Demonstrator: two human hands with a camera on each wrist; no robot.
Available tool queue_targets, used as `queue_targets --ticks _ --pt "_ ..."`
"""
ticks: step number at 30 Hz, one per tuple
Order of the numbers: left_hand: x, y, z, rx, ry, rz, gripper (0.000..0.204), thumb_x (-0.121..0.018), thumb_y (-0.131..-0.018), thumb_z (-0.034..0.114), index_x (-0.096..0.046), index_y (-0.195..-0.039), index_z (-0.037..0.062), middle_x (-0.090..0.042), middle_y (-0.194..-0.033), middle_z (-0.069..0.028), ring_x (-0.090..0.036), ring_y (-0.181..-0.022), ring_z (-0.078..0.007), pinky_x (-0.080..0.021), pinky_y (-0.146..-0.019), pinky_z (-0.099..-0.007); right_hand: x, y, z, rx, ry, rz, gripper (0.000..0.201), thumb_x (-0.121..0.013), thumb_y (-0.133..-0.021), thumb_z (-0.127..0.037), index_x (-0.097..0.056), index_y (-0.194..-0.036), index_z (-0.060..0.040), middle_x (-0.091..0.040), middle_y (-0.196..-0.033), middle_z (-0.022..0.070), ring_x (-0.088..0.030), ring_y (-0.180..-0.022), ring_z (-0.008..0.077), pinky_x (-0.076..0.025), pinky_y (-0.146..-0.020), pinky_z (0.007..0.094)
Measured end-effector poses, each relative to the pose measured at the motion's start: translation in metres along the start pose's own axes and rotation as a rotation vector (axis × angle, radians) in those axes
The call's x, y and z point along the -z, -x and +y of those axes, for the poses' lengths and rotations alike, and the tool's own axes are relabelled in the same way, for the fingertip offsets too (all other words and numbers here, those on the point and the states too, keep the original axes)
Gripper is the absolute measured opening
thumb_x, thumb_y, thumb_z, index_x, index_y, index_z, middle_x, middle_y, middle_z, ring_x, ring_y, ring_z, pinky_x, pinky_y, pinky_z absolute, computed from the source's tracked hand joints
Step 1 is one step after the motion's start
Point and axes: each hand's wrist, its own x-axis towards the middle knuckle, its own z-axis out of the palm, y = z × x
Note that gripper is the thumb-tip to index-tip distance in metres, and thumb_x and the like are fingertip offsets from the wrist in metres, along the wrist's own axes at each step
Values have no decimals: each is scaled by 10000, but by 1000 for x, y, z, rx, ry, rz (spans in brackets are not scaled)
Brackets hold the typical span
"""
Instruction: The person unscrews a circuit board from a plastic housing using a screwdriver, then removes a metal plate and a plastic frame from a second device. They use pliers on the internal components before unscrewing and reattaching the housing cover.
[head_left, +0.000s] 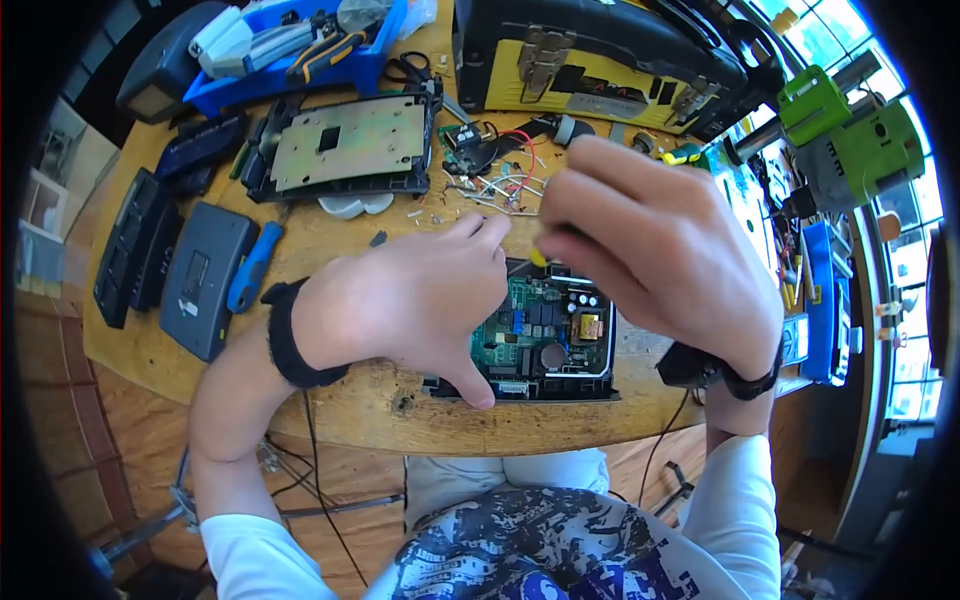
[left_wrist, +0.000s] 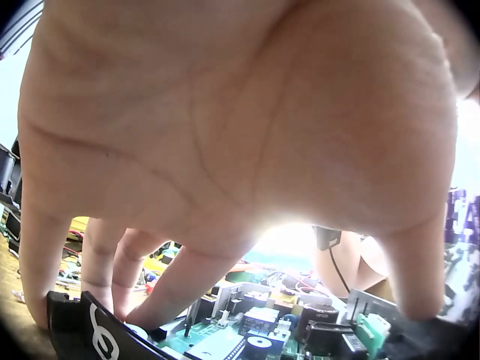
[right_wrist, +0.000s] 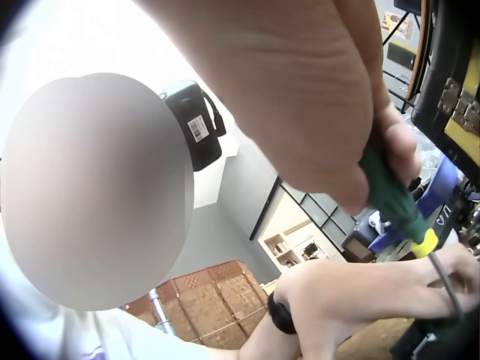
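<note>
The left hand [head_left: 410, 295] [left_wrist: 225, 135] spans a black casing [head_left: 580, 390] [left_wrist: 79, 326], fingers at one side and thumb on the near edge. Inside the casing lies a green circuit board [head_left: 507, 325] with capacitors and a yellow transformer. Above its far part, the right hand [head_left: 665, 255] [right_wrist: 300, 97] grips a screwdriver [head_left: 539, 257] [right_wrist: 394, 196] with a green handle and a yellow collar. The shaft slants down beside the left hand's fingers; its tip is hidden from view.
Beyond the board lie loose wires [head_left: 500, 187] and a metal plate [head_left: 350, 142] on a black frame. A blue screwdriver [head_left: 255, 267] lies beside a grey device [head_left: 207, 280] at left. At the back stand a blue bin [head_left: 300, 92] and a yellow-black toolbox [head_left: 505, 75].
</note>
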Motion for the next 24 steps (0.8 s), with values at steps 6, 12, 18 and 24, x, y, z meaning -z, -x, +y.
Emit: queue_targets --ticks 6,12,18,24 --pt "-8 1 -8 -53 58 7 765 -938 -699 574 -759 -894 -143 -585 -1361 -397 -547 -1311 -457 -564 -1044 -464 -1 -10 -16 -53 230 -86 294 -792 -972 -292 -635 -990 -44 -613 -898 119 -644 -706 361 -501 -592 430" --pt "-2 2 -3 11 48 -31 791 -928 -714 590 -761 -956 -145 -582 -1379 -394 -551 -1337 -465 -558 -1059 -471 8 -12 -7 87 -1 -117 371 -840 -881 -179 -610 -1132 -30 -641 -1013 143 -665 -796 408 -532 -654 463" --pt "-18 4 -12 -44 -18 80 797 -924 -727 599 -769 -993 -136 -526 -1481 -432 -510 -1432 -513 -536 -1110 -484 14 -17 -21 -33 264 -253 358 -830 -912 -243 -612 -1101 -32 -655 -989 144 -670 -786 402 -531 -641 465" --pt "7 -1 7 172 -22 -218 1008 -955 -694 608 -646 -1423 -17 -564 -1452 -280 -457 -1462 -436 -447 -1200 -462 15 -19 -10 101 -24 -194 312 -847 -873 -151 -619 -1031 -9 -625 -1042 142 -678 -801 398 -534 -650 477"
